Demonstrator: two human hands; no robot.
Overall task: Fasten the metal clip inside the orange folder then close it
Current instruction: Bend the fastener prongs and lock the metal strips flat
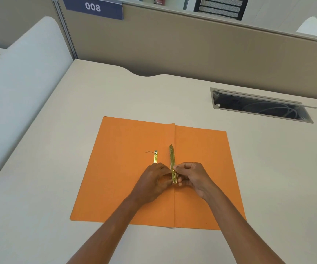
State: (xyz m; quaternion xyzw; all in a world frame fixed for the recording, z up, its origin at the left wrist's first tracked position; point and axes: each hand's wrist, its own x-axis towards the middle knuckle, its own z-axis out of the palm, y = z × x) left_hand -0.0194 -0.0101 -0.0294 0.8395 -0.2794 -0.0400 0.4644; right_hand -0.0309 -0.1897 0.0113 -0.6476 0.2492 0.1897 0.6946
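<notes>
We see beige desk [58, 168], wavy far edge against partition. Orange folder [127, 180] lies open flat on it, near front edge, roughly centred. Cable slot [260, 105] cut into desk top far right, well apart from folder; we see cables inside.

The room was evenly and brightly lit, seemingly from overhead, so the desk [249, 168] carried almost no shadow beyond a soft dark smudge under the hands and forearms. The orange folder [115, 178] looked flat and matte with no glare, and only the brass clip [172, 164] caught a faint glint. The wide lens bowed the partition [172, 44] and desk edges toward the corners, and the far top right was blurred, perhaps from motion.
</notes>
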